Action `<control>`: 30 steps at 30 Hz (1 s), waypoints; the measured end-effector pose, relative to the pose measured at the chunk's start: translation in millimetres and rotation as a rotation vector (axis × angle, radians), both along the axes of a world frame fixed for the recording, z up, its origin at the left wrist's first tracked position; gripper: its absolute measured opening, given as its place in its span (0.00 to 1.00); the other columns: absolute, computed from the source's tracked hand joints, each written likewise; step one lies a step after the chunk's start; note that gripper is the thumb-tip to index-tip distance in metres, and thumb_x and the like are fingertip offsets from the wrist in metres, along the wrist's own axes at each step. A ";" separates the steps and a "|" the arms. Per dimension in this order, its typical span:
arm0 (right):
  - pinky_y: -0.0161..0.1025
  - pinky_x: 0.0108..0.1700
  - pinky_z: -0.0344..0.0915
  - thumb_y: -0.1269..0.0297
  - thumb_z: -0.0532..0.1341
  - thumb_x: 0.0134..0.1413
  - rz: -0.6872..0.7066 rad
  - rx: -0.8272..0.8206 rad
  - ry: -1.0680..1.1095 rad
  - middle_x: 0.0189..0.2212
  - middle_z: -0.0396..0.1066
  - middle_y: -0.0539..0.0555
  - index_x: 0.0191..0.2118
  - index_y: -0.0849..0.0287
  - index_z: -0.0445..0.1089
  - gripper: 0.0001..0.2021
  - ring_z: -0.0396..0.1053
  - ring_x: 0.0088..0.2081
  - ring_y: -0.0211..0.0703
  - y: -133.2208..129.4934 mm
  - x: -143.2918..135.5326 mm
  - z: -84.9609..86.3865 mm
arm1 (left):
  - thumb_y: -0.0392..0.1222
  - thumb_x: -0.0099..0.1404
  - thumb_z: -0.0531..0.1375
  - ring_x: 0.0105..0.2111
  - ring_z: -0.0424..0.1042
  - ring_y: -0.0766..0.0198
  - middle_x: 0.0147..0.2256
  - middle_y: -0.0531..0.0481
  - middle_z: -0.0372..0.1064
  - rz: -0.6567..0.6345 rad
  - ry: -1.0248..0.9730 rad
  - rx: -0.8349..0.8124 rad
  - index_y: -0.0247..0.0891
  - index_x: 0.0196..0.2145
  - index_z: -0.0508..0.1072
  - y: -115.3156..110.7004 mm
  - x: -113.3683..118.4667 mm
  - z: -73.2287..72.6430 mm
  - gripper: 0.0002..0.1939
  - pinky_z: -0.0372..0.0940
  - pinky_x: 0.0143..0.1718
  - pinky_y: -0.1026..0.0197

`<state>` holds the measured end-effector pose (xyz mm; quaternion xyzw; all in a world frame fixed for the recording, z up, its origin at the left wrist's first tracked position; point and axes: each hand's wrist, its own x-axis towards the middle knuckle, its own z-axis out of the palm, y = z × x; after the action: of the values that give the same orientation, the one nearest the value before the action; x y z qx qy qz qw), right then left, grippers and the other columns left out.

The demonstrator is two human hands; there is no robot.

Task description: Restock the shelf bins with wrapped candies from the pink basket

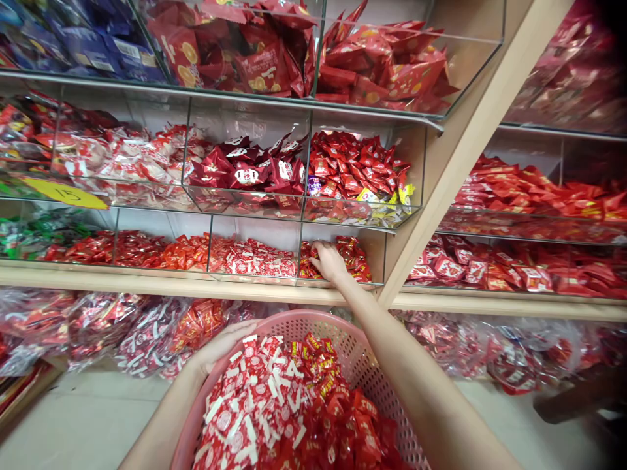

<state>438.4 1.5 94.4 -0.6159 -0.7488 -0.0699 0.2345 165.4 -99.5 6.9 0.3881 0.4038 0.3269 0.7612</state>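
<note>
A pink perforated basket (365,359) full of red and white wrapped candies (255,398) fills the bottom middle. My left hand (223,346) is wrapped round its upper left rim, with the fingers partly behind the rim. My right hand (327,260) reaches over the basket into the rightmost bin of the lower shelf, among small red and gold candies (355,251). Its fingers are bent down into them; whether they pinch any is hidden. White and red candies (259,260) lie in the bin just left of that hand.
Clear bins of wrapped sweets line the shelves above. A wooden upright (450,156) slants to the right of my right hand. Below the wooden shelf edge (122,279) hang plastic bags of candy (102,323). A yellow price tag (66,192) is at left.
</note>
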 end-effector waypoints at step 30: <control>0.32 0.25 0.63 0.54 0.56 0.45 -0.128 0.209 1.705 0.20 0.63 0.45 0.28 0.57 0.57 0.12 0.64 0.23 0.34 11.9 28.8 15.9 | 0.42 0.54 0.62 0.42 0.71 0.53 0.42 0.42 0.72 -0.005 -0.033 0.017 0.35 0.46 0.70 -3.6 3.4 3.3 0.21 0.61 0.48 0.53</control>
<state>467.2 13.4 110.3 -0.4743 -0.2705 0.3350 0.7679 168.8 -103.0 10.2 0.3902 0.3873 0.3350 0.7652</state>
